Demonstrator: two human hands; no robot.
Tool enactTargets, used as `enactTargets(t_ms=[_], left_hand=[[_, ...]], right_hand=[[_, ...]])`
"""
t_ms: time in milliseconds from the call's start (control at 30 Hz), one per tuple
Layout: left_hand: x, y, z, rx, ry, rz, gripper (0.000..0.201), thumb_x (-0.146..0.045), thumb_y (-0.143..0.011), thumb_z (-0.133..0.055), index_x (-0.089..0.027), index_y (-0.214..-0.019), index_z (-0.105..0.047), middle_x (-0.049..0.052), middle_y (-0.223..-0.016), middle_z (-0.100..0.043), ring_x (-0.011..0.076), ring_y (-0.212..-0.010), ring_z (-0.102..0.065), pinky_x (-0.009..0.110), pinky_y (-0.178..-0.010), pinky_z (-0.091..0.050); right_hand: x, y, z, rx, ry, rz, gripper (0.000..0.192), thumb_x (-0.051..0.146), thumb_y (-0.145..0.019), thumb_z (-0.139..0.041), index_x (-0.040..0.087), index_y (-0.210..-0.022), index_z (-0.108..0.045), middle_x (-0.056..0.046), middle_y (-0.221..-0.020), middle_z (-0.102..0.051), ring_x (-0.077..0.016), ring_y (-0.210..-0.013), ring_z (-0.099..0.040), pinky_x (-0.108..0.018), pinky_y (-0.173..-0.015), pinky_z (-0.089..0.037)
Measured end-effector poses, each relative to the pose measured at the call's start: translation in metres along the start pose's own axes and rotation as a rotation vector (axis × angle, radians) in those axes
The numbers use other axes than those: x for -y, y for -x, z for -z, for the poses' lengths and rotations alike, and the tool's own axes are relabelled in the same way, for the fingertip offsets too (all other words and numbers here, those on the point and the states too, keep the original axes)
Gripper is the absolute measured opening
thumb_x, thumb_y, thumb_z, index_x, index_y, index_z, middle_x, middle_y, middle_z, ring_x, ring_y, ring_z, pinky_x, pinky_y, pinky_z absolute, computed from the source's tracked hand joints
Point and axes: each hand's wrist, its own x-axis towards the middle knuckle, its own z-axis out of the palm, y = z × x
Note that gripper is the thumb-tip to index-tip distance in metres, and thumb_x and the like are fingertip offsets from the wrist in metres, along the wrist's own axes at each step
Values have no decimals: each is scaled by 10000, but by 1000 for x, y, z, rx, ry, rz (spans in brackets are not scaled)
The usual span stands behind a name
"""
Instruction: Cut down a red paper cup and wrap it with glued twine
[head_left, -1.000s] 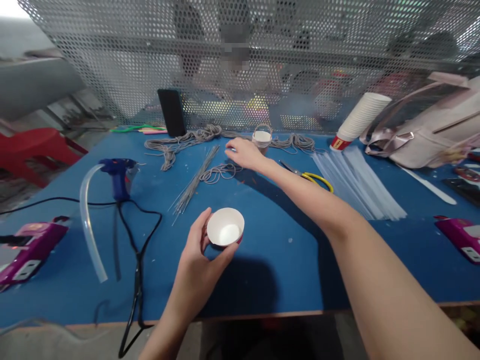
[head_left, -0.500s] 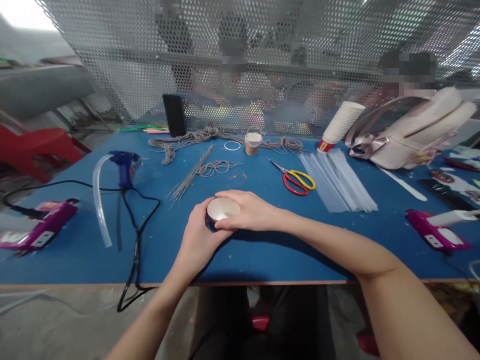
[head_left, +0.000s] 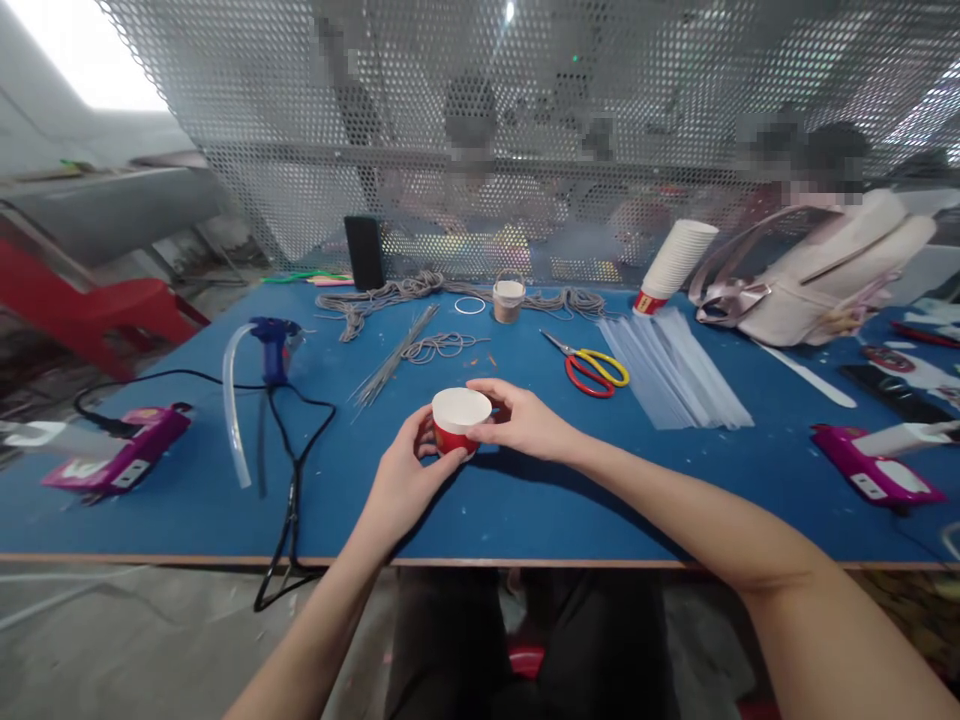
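"Head view is coming through to me clearly. What are the hands doing?"

"Both are holding the short red-and-white cup (head_left: 454, 438). I'm seeing the left hand (head_left: 405, 465) curling around its left side and the right hand (head_left: 525, 425) gripping its right, fingers parted only to its width. It's staying upright over the counter (head_left: 525, 520); whether its base is touching, I can't tell."

"How far along is it looking?"

"Early, I'd judge. Its visible wall is showing no cord and no handle. Beyond it, slightly right, a small pot (head_left: 508, 302) is standing with a thin handle (head_left: 510, 275) arching over it. I'm guessing that one is further on."

"Anything lying unused?"

"Beyond the cup to the left, grey cord (head_left: 409, 288) and straight grey strands (head_left: 394, 360) are lying loose. Straight beyond it, a white ring (head_left: 470, 313) is lying apart. To its right, scissors (head_left: 577, 354) and clear strips (head_left: 671, 370) are resting; to its left, a glue gun (head_left: 274, 348) is standing, no hand touching it."
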Motion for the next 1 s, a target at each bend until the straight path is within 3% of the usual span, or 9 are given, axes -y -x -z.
enactTargets(t_ms=[133, 333, 533, 700, 867, 1000], left_hand=[[-3, 0, -3, -17, 11, 5, 658, -387, -656, -728, -135, -1223, -509, 138, -1149, -662, 250, -965, -654, 396, -850, -512], [-9, 6, -8, -23, 12, 19, 676, -373, -648, -729, -149, -1243, -498, 118, -1113, -665, 240, -939, -651, 382, -800, -532], [-5, 6, -10, 4, 214, 42, 605, -325, -680, -709, -177, -1225, -495, 118, -1216, -641, 251, -1088, -621, 413, -931, -497], [-2, 6, -12, 48, 250, 31, 652, -307, -672, -729, -170, -1249, -458, 138, -1282, -605, 263, -1142, -597, 416, -973, -474], [-2, 17, 2, -12, 262, -3, 668, -337, -678, -729, -164, -1258, -446, 156, -1329, -563, 272, -1184, -567, 403, -982, -469], [2, 36, 19, -107, 279, 25, 692, -342, -673, -739, -165, -1271, -439, 162, -1332, -559, 280, -1197, -557, 403, -997, -457]], right_hand=[[1, 2, 0, -24, -99, -21, 847, 265, -584, -805, 150, -1335, -432, -152, -1403, -460, -252, -1224, -501, -357, -957, -459], [1, 4, -4, -55, -232, -170, 591, 240, -614, -796, 150, -1157, -580, -65, -1040, -667, -192, -960, -620, -330, -870, -502], [-1, 1, -4, -86, -311, -190, 546, 269, -671, -758, 169, -1170, -561, -69, -1083, -656, -178, -959, -619, -286, -774, -539], [1, 4, -5, -89, -330, -172, 520, 297, -671, -763, 200, -1138, -558, -53, -1067, -658, -175, -958, -615, -280, -774, -532], [6, 2, -3, -72, -404, -190, 380, 478, -843, -563, 189, -1089, -559, -100, -1080, -653, -176, -864, -641, -290, -681, -537], [13, -18, -2, -144, -282, -260, 201, 341, -906, -496, 171, -982, -571, -130, -1084, -658, -155, -798, -653, -281, -651, -538]])
